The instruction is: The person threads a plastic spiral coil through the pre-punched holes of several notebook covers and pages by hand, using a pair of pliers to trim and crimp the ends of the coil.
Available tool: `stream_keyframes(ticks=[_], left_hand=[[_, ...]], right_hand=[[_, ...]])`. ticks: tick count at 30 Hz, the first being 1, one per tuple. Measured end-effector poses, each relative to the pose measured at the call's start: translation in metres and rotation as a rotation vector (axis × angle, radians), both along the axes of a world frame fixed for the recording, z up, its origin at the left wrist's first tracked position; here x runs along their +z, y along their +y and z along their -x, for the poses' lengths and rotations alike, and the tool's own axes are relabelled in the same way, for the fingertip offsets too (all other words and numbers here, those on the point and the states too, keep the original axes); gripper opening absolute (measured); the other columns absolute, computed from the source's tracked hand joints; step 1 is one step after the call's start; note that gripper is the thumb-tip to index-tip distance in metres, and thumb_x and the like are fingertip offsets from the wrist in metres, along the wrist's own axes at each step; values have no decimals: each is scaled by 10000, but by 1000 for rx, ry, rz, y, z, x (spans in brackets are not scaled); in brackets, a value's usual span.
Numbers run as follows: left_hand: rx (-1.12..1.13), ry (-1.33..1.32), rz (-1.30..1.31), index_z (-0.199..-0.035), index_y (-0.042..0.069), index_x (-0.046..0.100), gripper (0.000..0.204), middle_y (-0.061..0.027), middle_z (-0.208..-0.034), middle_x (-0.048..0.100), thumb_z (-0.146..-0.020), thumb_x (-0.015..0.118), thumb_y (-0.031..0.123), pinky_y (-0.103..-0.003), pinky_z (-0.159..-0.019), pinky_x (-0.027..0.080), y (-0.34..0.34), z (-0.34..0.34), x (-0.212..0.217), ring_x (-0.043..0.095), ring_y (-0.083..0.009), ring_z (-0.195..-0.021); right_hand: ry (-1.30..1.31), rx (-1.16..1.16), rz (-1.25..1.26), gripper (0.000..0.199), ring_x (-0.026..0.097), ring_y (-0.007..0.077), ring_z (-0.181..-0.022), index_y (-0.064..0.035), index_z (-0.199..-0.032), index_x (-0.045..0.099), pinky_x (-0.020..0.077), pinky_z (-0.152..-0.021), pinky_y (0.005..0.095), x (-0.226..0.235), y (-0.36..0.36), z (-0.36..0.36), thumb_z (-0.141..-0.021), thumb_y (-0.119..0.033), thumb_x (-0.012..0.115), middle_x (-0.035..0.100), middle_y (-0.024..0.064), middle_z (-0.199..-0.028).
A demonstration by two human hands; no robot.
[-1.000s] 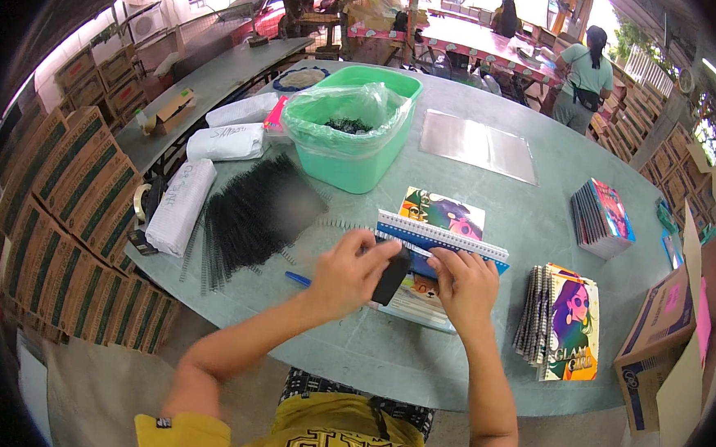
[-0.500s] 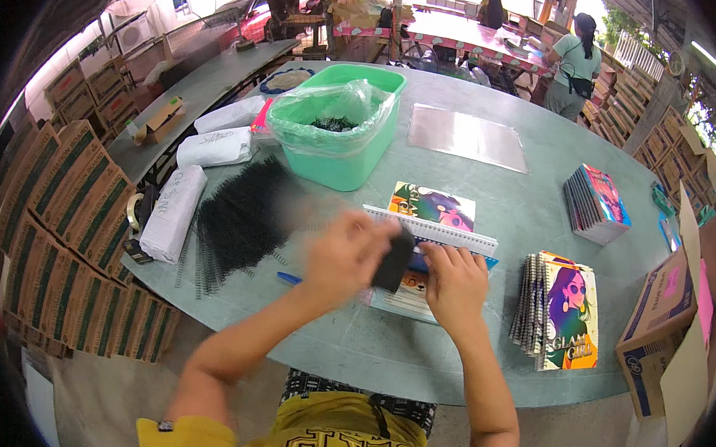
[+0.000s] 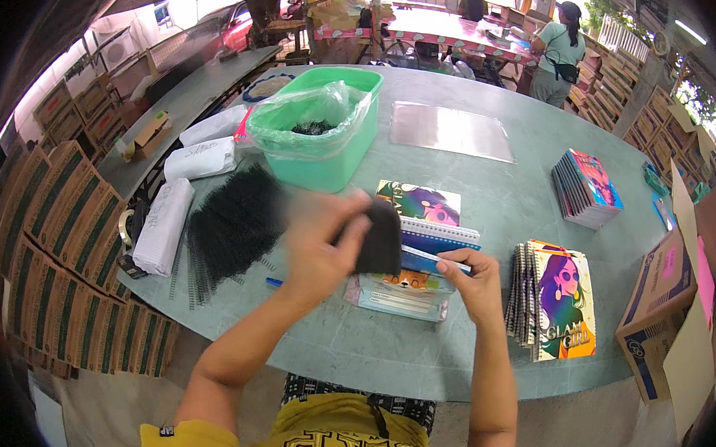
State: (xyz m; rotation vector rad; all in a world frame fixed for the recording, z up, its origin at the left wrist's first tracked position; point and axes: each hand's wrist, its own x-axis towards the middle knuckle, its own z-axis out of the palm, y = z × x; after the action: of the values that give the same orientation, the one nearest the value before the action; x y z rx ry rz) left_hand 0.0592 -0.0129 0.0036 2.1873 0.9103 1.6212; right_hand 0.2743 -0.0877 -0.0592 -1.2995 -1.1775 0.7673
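Observation:
My right hand (image 3: pixel 475 281) pinches the edge of a blue notebook (image 3: pixel 423 259), thumb on the near side. My left hand (image 3: pixel 324 242), partly blurred, has its fingers curled; what they hold, if anything, is hidden. Against them stands a black piece with a rounded top (image 3: pixel 382 235), its kind unclear. Behind the blue notebook shows a row of punched white pages (image 3: pixel 439 231). A notebook with a colourful cover (image 3: pixel 437 202) lies beyond, and one with an animal picture (image 3: pixel 406 300) lies nearer me. Loose black binding coils (image 3: pixel 239 216) are heaped left of my left hand.
A green bin (image 3: pixel 329 160) lined with plastic stands behind the coils. White wrapped rolls (image 3: pixel 164 224) lie at the left. Spiral notebooks (image 3: pixel 562 306) and another stack (image 3: pixel 587 188) stand right, near an open carton (image 3: pixel 655 324). A metal sheet (image 3: pixel 454 133) lies far back. Another person (image 3: pixel 558 59) stands beyond.
My right hand has turned and now grips the blue notebook's edge from its right end. The black piece and my left hand have shifted up and left. The whole view has shifted slightly.

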Motion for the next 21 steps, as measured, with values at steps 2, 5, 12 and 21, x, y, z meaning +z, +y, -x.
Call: stream_keyframes(ticks=[2,5,12,21], left_hand=[[-140,420,78,-962,45,651,254,-86,-874,576,-715,684,-8,-306,-729,476,-5,1,-20,582,-213,-813],[-50,211,-39,-966,63,654,264,-87,-852,564,-709,698,17,-318,-720,472,3,6,1,572,-235,-802],[-294,438,52,-1012,153,668,304,-84,-839,559,-721,692,70,-336,-666,502,-7,-7,-25,596,-251,-751],[-133,179,-74,-1015,84,647,291,-112,-897,559,-728,684,46,-341,-720,466,-4,-16,5,571,-266,-796]], right_hand=[[152,-3,-45,177,561,66,-749,-4,-902,694,443,-670,209,-4,1,5,-791,-140,719,669,25,-817],[115,-76,-3,173,561,67,-750,5,-903,691,445,-673,211,2,-1,11,-798,-131,713,665,31,-816],[139,-20,-53,181,562,74,-769,12,-925,678,452,-675,218,-3,2,8,-813,-129,698,660,35,-831],[234,-55,-38,168,558,67,-762,3,-924,658,445,-673,216,-11,-1,9,-831,-134,684,654,36,-849]])
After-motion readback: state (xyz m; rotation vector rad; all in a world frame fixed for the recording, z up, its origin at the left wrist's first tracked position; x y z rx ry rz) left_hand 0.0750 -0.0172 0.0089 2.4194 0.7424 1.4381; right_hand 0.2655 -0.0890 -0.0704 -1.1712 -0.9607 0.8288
